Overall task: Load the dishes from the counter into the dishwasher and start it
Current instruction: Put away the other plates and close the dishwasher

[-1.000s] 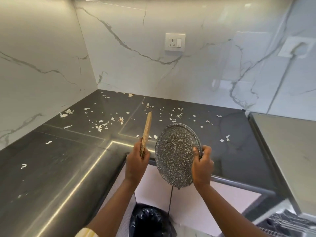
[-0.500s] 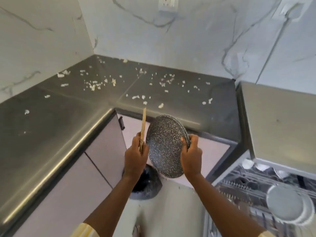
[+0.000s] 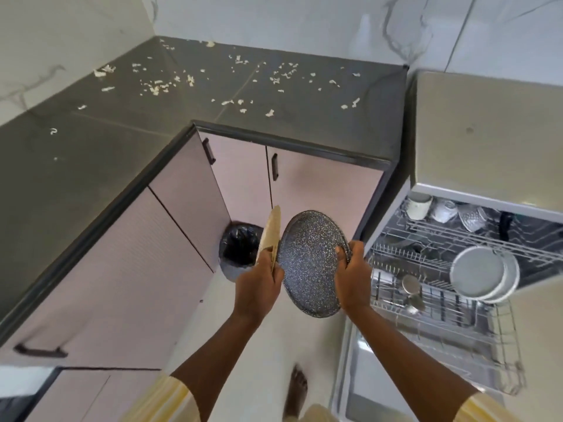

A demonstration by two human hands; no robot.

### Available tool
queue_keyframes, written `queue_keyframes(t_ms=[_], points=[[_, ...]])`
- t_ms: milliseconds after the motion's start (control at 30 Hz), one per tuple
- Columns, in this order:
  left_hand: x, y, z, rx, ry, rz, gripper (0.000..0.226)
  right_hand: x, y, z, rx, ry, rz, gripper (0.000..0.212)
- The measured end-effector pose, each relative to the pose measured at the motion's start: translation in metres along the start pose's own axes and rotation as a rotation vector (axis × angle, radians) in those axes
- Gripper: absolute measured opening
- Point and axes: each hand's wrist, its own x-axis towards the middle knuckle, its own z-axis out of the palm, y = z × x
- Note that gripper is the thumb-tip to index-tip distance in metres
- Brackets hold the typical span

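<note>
My right hand (image 3: 353, 278) grips the right rim of a dark speckled round plate (image 3: 307, 263), held tilted on edge above the floor. A flat wooden board (image 3: 269, 234) stands upright in my left hand (image 3: 257, 287), just left of the plate. To the right, the open dishwasher (image 3: 457, 269) has its wire racks pulled out. The lower rack (image 3: 441, 315) holds two pale grey plates (image 3: 481, 275) standing on edge and some cutlery. Cups (image 3: 420, 205) sit in the upper rack.
The dark L-shaped counter (image 3: 122, 141) is strewn with small white scraps. A bin with a black liner (image 3: 239, 248) stands in the corner below the pink cabinet doors (image 3: 240, 184). My bare foot (image 3: 295, 391) is on the pale floor.
The view has swung downward and to the right, bringing the dishwasher racks and bin into sight. Both hands have carried the plate and board away from the counter, down over the floor.
</note>
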Motion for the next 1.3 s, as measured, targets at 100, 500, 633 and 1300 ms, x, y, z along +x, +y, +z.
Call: queue_keyframes(t_ms=[100,500,633,1300], points=[[-0.039,0.01,0.012,-0.01,-0.018,-0.011,0.018,-0.03,0.022,-0.023,0.001,-0.035,0.03,0.022],[-0.202,0.069,0.042,0.03,-0.192,0.089,0.022,-0.167,0.107,-0.177,-0.122,0.04,0.113,0.019],[-0.229,0.082,0.051,0.009,-0.268,0.146,0.02,-0.194,0.121,-0.21,-0.116,0.147,0.182,0.014],[-0.25,0.176,0.137,-0.648,-0.433,-0.296,0.017,-0.201,0.209,-0.281,-0.02,0.276,0.621,0.035]])
